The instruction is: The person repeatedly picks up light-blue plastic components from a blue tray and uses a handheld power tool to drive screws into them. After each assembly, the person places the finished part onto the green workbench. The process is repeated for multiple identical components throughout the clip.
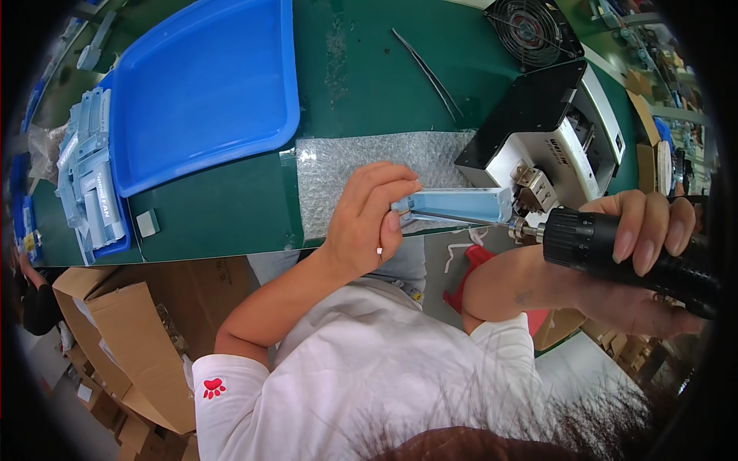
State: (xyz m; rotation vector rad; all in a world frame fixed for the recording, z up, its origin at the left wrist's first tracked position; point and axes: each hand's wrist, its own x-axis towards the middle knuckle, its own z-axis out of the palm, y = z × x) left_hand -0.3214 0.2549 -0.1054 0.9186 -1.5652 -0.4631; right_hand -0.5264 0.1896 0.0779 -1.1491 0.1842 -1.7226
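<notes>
Left hand (373, 211) pinching left end of light-blue plastic housing (461, 203). Right hand (649, 246) wrapped round black power screwdriver (600, 240), bit pointing along housing toward left hand. Skewed angle or loose pinch could let bit slip, gouging plastic or jabbing left hand. Beyond: bubble wrap (323, 173), green desk (346, 100), white-and-black machine (523, 107).

A hand could pass between tray (204, 88) and tweezers (420, 61), black driver (582, 237) obstructing.

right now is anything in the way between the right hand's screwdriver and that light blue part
Nothing visible: from the black screwdriver, the thin bit runs alongside the light blue part; the machine stands beyond.
</notes>
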